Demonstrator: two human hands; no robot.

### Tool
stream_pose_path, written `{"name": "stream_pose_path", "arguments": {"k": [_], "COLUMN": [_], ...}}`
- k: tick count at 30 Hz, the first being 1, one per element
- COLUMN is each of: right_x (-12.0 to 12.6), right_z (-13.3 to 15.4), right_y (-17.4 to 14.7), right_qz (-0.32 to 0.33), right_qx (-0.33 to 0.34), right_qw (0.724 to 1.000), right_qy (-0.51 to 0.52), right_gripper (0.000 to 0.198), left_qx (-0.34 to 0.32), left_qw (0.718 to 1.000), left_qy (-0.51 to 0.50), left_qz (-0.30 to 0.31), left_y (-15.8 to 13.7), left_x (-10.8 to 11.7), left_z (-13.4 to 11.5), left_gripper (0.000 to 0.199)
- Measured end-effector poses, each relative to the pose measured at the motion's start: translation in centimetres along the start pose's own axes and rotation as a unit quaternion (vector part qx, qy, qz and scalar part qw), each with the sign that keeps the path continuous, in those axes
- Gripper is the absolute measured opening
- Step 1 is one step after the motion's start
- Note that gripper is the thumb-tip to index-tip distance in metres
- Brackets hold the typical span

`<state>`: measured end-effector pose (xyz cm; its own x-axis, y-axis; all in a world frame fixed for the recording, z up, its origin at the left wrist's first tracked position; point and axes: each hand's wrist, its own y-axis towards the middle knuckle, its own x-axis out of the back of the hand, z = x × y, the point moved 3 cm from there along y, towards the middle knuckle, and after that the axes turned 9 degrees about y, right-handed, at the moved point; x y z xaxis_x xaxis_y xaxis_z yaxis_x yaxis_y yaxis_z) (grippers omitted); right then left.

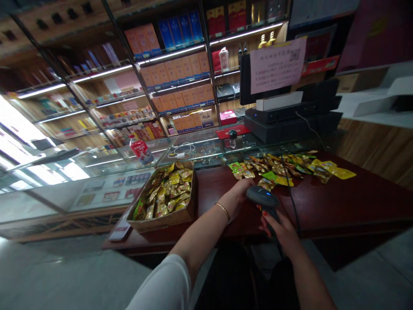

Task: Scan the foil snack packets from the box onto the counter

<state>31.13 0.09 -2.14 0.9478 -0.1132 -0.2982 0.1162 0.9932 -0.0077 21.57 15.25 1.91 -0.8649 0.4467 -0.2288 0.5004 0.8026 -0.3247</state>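
Note:
My right hand [280, 226] is closed round the handle of a dark grey barcode scanner [262, 196], which has a small blue light on top. My left hand [240, 192] is just left of the scanner head, at the near side of a pile of snack packets [277, 165]. The scanner covers most of its fingers, so whether they hold anything is hidden. The packets are small, gold, yellow and green, spread along the back of the dark red table [335, 202]. To the left, a cardboard box [167, 223] is filled with similar gold packets.
A cable [292, 198] runs from the scanner area across the packets. Behind stand a cash register [271, 122] with a pink paper sign [277, 66], a glass counter [206, 148] and a red bottle [141, 150]. A phone-like flat object [121, 231] lies at the table's left edge.

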Motion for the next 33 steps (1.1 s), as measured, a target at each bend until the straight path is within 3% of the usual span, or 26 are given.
{"name": "stream_pose_path", "arguments": {"k": [3,5,7,8,10,12,14,20,26,28,31,33], "right_x": [0.0,-0.1,-0.4,-0.5,-0.6,-0.7,-0.7,-0.6,-0.8,-1.0,-1.1,-1.1], "right_z": [-0.6,-1.0,-1.2,-1.2,-1.2,-1.1,-1.0,-1.3,-0.9,-0.6,-0.4,-0.5], "right_y": [0.1,0.2,0.2,0.2,0.2,0.2,0.3,0.3,0.2,0.1,0.1,0.1], "right_qz": [0.006,0.012,0.015,0.016,0.017,0.016,0.019,0.041,0.031,0.027,0.027,0.027], "right_qx": [-0.007,-0.008,-0.005,-0.002,0.002,0.005,0.009,0.014,0.016,0.017,0.020,0.024], "right_qw": [1.000,0.999,0.998,0.997,0.995,0.993,0.991,0.987,0.988,0.989,0.990,0.990], "right_qy": [-0.018,-0.036,-0.059,-0.072,-0.099,-0.120,-0.135,-0.152,-0.148,-0.144,-0.139,-0.139], "right_gripper": [0.043,0.041,0.039,0.037,0.034,0.032,0.033,0.036,0.034,0.034,0.034,0.034], "left_qx": [-0.125,-0.259,-0.318,-0.301,-0.198,-0.077,-0.010,0.007,0.001,-0.019,-0.089,-0.113], "left_qw": [0.980,0.907,0.812,0.772,0.701,0.632,0.585,0.560,0.535,0.540,0.555,0.567], "left_qy": [0.122,0.283,0.416,0.473,0.595,0.706,0.765,0.786,0.800,0.782,0.703,0.683], "left_qz": [-0.095,-0.173,-0.257,-0.300,-0.339,-0.310,-0.268,-0.260,-0.271,-0.312,-0.435,-0.446], "left_y": [-6.3,-11.5,-16.1,-17.7,-19.2,-19.0,-17.9,-15.2,-16.0,-16.6,-17.7,-17.9], "left_x": [3.9,7.8,12.5,15.0,19.6,22.8,24.6,25.2,24.4,23.8,23.1,22.8], "left_z": [-1.6,-3.8,-6.0,-6.9,-8.2,-8.5,-8.2,-7.0,-7.5,-8.4,-10.1,-10.4], "left_gripper": [0.047,0.048,0.041,0.041,0.042,0.040,0.036,0.059,0.038,0.038,0.041,0.044]}}
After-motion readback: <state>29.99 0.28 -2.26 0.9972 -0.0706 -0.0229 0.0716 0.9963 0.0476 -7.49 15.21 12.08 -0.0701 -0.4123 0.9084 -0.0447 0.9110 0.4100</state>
